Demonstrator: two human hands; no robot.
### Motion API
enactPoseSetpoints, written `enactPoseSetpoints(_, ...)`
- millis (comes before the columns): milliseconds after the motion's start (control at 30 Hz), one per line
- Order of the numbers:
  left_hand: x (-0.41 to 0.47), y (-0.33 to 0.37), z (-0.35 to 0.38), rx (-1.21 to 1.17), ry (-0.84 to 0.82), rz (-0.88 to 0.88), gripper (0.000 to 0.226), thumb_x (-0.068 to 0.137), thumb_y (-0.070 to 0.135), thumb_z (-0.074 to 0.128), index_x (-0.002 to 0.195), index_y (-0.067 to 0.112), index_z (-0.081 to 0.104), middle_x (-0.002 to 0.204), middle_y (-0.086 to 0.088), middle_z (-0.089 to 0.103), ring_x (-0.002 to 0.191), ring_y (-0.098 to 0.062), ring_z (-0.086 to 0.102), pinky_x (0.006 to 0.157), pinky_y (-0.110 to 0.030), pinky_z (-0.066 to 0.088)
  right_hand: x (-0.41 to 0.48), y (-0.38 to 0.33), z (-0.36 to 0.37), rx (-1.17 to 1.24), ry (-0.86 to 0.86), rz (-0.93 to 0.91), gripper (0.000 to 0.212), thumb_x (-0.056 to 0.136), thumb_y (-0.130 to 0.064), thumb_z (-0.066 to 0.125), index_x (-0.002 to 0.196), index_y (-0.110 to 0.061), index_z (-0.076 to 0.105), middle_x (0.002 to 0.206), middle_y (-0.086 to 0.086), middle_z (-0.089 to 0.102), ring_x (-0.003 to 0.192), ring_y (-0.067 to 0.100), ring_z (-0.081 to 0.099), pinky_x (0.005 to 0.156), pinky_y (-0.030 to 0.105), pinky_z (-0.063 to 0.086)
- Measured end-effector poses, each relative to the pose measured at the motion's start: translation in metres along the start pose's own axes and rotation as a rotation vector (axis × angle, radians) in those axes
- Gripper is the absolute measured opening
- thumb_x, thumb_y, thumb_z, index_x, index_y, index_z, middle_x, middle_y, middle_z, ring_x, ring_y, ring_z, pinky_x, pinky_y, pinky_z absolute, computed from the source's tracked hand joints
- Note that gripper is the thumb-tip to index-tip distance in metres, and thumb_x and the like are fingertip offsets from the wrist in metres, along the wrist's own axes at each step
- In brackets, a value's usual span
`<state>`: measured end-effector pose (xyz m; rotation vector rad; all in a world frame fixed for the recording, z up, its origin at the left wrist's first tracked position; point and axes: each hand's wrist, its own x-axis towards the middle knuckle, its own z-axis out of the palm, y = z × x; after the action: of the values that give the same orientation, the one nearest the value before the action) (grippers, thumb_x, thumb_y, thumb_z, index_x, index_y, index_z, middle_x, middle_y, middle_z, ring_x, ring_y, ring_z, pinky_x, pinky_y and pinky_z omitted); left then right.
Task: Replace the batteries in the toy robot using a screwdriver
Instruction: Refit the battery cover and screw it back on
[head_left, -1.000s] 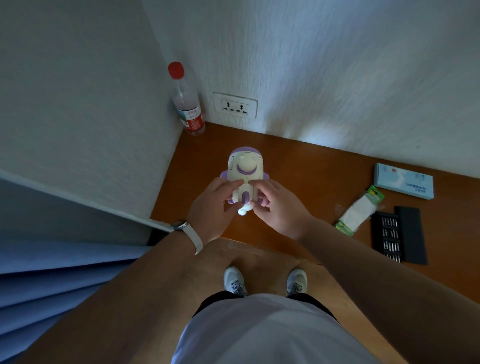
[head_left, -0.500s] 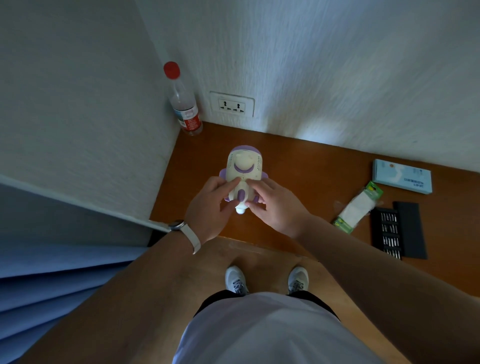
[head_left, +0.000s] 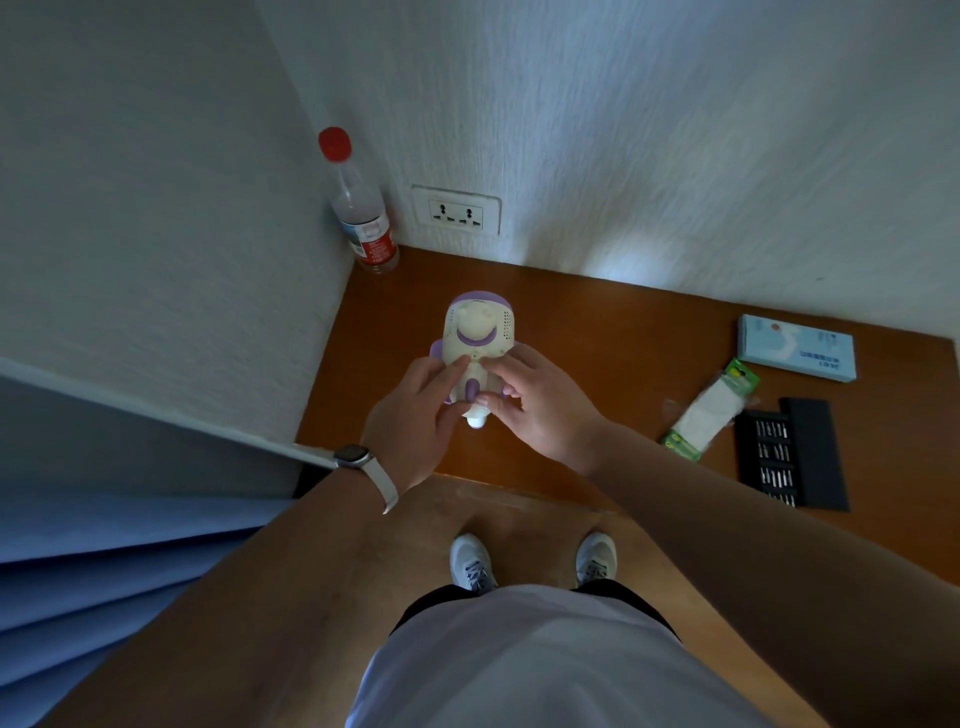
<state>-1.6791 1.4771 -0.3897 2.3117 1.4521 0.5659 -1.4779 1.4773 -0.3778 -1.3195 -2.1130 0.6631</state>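
Observation:
A cream and purple toy robot (head_left: 479, 332) is held over the wooden desk (head_left: 597, 322), near its left end. My left hand (head_left: 415, 415) grips its lower left side, thumb on the body. My right hand (head_left: 535, 405) holds the lower right side, fingers curled round it. A black open screwdriver bit case (head_left: 789, 452) lies on the desk to the right. Next to that case lies a green and white battery pack (head_left: 711, 410). No screwdriver is in either hand.
A red-capped water bottle (head_left: 358, 208) stands in the desk's back left corner beside a wall socket (head_left: 457, 210). A light blue box (head_left: 797, 348) lies at the back right. Blue fabric (head_left: 104, 571) is at lower left. White walls close the desk's back and left.
The view has shifted slightly. Both hands keep hold of the toy robot, and the fingers have shifted a little on its lower body.

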Motion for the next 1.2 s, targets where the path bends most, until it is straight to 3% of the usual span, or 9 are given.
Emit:
enactPoseSetpoints(100, 0.001, -0.002, -0.001, 0.001, 0.002, 0.037, 0.056, 0.092, 0.021, 0.071, 0.143, 0.011, 0.052, 0.125, -0.012, 0.058, 0.091, -0.021, 0.066, 0.062, -0.023, 0.055, 0.004, 0.001, 0.001, 0.031, 0.052, 0.044, 0.031, 0.093, -0.019, 0.064, 0.122, -0.007, 0.061, 0.116, 0.007, 0.062, 0.101, 0.006, 0.054, 0.082, 0.009, 0.043)
enactPoseSetpoints(167, 0.002, -0.002, -0.003, -0.006, -0.011, 0.032, 0.057, 0.093, 0.024, 0.069, 0.145, 0.012, 0.049, 0.126, -0.011, 0.057, 0.093, -0.019, 0.064, 0.064, -0.022, 0.054, 0.006, 0.002, 0.003, 0.069, 0.097, 0.096, 0.025, 0.093, -0.018, 0.063, 0.115, -0.006, 0.064, 0.110, 0.006, 0.064, 0.097, 0.003, 0.052, 0.079, 0.009, 0.044)
enactPoseSetpoints(367, 0.007, 0.006, -0.002, -0.243, 0.073, -0.132, 0.036, 0.098, 0.024, 0.060, 0.133, 0.015, 0.062, 0.135, -0.009, 0.052, 0.112, -0.012, 0.053, 0.082, -0.017, 0.049, 0.003, 0.001, 0.013, 0.199, 0.141, 0.222, 0.024, 0.090, -0.020, 0.068, 0.112, -0.012, 0.061, 0.105, 0.000, 0.062, 0.092, 0.012, 0.061, 0.075, 0.029, 0.057)
enactPoseSetpoints(500, 0.020, 0.007, -0.001, -0.285, 0.119, -0.189, 0.024, 0.095, 0.023, 0.065, 0.115, 0.011, 0.072, 0.133, -0.008, 0.054, 0.111, -0.009, 0.052, 0.080, -0.011, 0.047, 0.007, 0.000, 0.012, 0.305, 0.177, 0.336, 0.010, 0.090, -0.021, 0.067, 0.094, -0.016, 0.059, 0.089, -0.001, 0.063, 0.081, 0.015, 0.064, 0.067, 0.040, 0.058)
enactPoseSetpoints(633, 0.024, 0.011, 0.004, -0.333, 0.139, -0.233, 0.020, 0.095, 0.021, 0.067, 0.110, 0.010, 0.074, 0.129, -0.005, 0.057, 0.113, -0.014, 0.057, 0.082, -0.017, 0.050, 0.013, 0.001, 0.011, 0.294, 0.165, 0.388, 0.014, 0.090, -0.025, 0.067, 0.088, -0.023, 0.054, 0.081, -0.004, 0.058, 0.076, 0.015, 0.061, 0.064, 0.040, 0.057)
enactPoseSetpoints(700, 0.023, 0.012, 0.007, -0.352, 0.149, -0.238, 0.020, 0.094, 0.020, 0.068, 0.111, 0.010, 0.073, 0.128, -0.005, 0.058, 0.114, -0.014, 0.056, 0.084, -0.019, 0.051, 0.014, 0.001, 0.011, 0.291, 0.151, 0.395, 0.016, 0.089, -0.026, 0.068, 0.087, -0.025, 0.051, 0.081, -0.005, 0.056, 0.075, 0.014, 0.059, 0.063, 0.037, 0.056)
enactPoseSetpoints(867, 0.023, 0.009, 0.006, -0.335, 0.162, -0.233, 0.021, 0.093, 0.020, 0.069, 0.112, 0.010, 0.073, 0.125, -0.006, 0.061, 0.113, -0.013, 0.057, 0.082, -0.016, 0.049, 0.015, 0.001, 0.012, 0.234, 0.135, 0.386, 0.019, 0.090, -0.026, 0.069, 0.089, -0.024, 0.050, 0.078, -0.015, 0.047, 0.068, 0.003, 0.048, 0.059, 0.014, 0.039)
enactPoseSetpoints(1100, 0.023, 0.006, 0.006, -0.277, 0.115, -0.192, 0.024, 0.093, 0.023, 0.069, 0.114, 0.011, 0.072, 0.126, -0.006, 0.061, 0.116, -0.017, 0.058, 0.084, -0.025, 0.053, 0.012, -0.001, 0.008, 0.147, 0.141, 0.294, 0.019, 0.091, -0.022, 0.067, 0.090, -0.021, 0.048, 0.079, -0.021, 0.039, 0.069, -0.003, 0.044, 0.059, 0.012, 0.038)
enactPoseSetpoints(1200, 0.023, 0.008, 0.004, -0.302, 0.100, -0.223, 0.025, 0.093, 0.022, 0.070, 0.115, 0.012, 0.071, 0.128, -0.004, 0.060, 0.116, -0.017, 0.059, 0.085, -0.026, 0.054, 0.007, -0.003, 0.005, 0.140, 0.116, 0.289, 0.014, 0.091, -0.022, 0.065, 0.096, -0.014, 0.055, 0.084, -0.014, 0.045, 0.074, 0.002, 0.048, 0.061, 0.015, 0.043)
